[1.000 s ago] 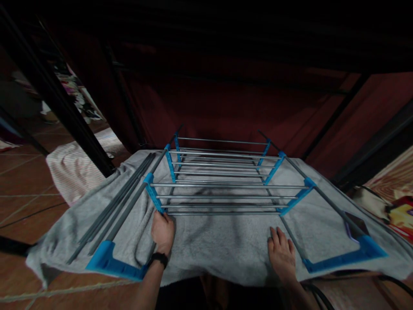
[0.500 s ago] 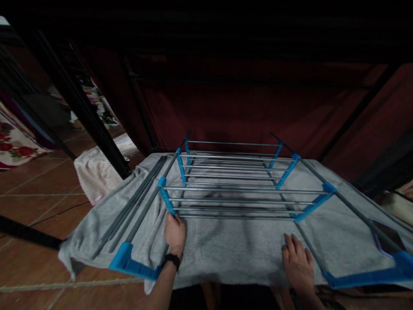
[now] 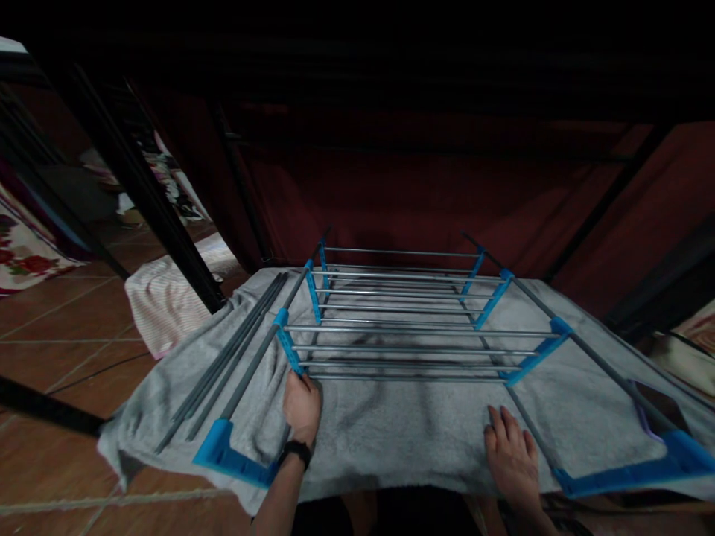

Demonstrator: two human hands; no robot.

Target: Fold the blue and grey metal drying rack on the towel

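A grey-tubed rack with blue plastic brackets [image 3: 289, 348] lies on a grey towel [image 3: 391, 439], its thin metal bars running crosswise. My left hand [image 3: 302, 404], a dark band on its wrist, is closed around the rack's lower left tube, just below a blue bracket. The tube inside the fist is mostly hidden. Palm down, my right hand [image 3: 512, 452] rests on the towel with its fingers stretched out, left of the rack's lower right tube [image 3: 530, 420]. Nothing is held in it.
Several loose grey tubes [image 3: 229, 361] lie left of the rack. A dark object with a purple edge [image 3: 651, 420] sits under the right-hand tube. Black metal posts [image 3: 150, 201] and a dark red curtain [image 3: 413, 201] stand around. A striped cloth [image 3: 167, 305] lies at left.
The view has shifted slightly, with the rack's right side and my right hand appearing a little further left. My left hand keeps its grip at the same bracket.
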